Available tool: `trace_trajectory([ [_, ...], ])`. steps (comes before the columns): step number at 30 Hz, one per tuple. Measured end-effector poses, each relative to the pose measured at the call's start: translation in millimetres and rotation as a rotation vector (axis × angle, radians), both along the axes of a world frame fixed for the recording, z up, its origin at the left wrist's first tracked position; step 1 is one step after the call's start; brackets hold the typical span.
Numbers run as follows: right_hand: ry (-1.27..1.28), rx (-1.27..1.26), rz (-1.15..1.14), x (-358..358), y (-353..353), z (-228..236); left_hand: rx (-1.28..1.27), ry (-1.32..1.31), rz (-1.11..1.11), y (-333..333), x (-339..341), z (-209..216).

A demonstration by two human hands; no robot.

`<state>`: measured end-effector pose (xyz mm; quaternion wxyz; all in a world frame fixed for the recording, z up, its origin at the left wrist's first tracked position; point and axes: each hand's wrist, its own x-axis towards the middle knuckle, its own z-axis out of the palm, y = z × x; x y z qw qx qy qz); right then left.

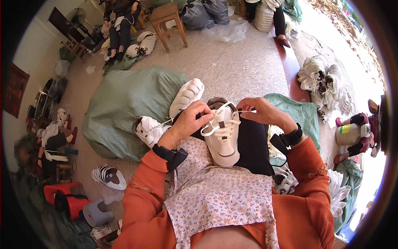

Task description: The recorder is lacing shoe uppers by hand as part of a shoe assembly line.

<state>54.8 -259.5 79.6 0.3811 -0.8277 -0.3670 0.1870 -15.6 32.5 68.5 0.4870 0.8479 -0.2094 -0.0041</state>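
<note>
A white sneaker (223, 150) with a dark brown collar lies on my lap, its toe pointing toward me. White shoelace (221, 128) runs through its eyelets and hangs in loose loops over the tongue. At the left of the collar, my left hand (190, 121) pinches the lace between thumb and fingers. My right hand (265, 113), on the other side, grips a lace end whose tip sticks out past the fingers. Another white sneaker (150, 131) sits beside my left wrist, with more white shoe pieces (186, 96) beyond that hand.
A large green sack (128, 110) bulges at the left, and green cloth (300, 118) lies at the right. White shoe uppers (325, 81) are heaped at the far right. A wooden stool (168, 23) stands ahead. Several people sit around the room; a red stool (66, 197) is at lower left.
</note>
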Motion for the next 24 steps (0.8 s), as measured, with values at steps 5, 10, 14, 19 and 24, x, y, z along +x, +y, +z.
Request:
trace_trajectory([
  [5,0.094,0.039,-0.031,4,3,-4,0.205,-0.064,-0.037,-6,10,-3],
  [10,0.155,0.139,-0.072,3,6,-15,0.386,-0.018,-0.138,-6,23,-1],
  [14,0.157,0.151,-0.084,0,7,-12,0.218,0.127,-0.132,-3,27,-2],
  [19,-0.157,0.233,-0.103,1,17,7,0.063,0.312,0.015,-3,19,4],
  [24,-0.501,0.189,0.184,1,50,13,0.255,-0.209,-0.059,2,0,15],
])
